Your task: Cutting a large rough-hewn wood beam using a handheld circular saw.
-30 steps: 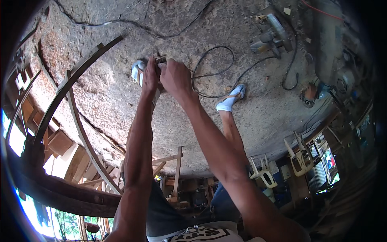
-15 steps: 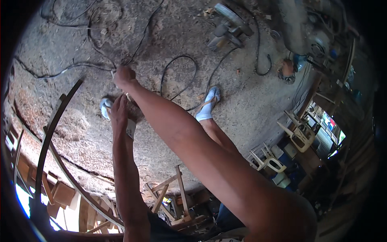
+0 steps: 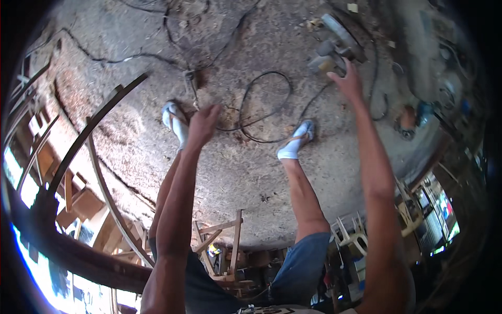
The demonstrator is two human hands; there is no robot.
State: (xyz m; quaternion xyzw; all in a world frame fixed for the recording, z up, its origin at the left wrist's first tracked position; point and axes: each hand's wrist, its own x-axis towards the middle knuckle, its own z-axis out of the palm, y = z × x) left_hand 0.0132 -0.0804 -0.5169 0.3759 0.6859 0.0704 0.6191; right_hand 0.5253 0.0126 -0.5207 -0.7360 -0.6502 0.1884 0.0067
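My left hand (image 3: 204,124) is over the floor beside my left foot, its fingers curled inward. A short, pale-tipped piece of cord (image 3: 196,100) reaches up to it from a dark cord connector (image 3: 190,79); whether the fingers hold anything is hidden. Farther right, my right hand (image 3: 349,83) stretches forward with thumb and fingers apart, open. Just beyond its fingertips lies what looks like a portable circular saw (image 3: 334,48) with a round guard; I cannot tell whether they touch. A black power cord (image 3: 266,73) loops across the floor between my hands and trails toward the saw.
More dark cords (image 3: 141,55) snake over the dusty floor at far left. Curved wooden strips (image 3: 89,133) rise at the left. A wooden frame (image 3: 238,243) stands near my legs. Plastic chairs (image 3: 353,238) are at the right, and a reddish-brown object (image 3: 407,119) sits at far right.
My hands, close together at the cord connector before, are now apart. My right hand has swung right to the saw, while the left has drawn back from the connector, which stays on the floor.
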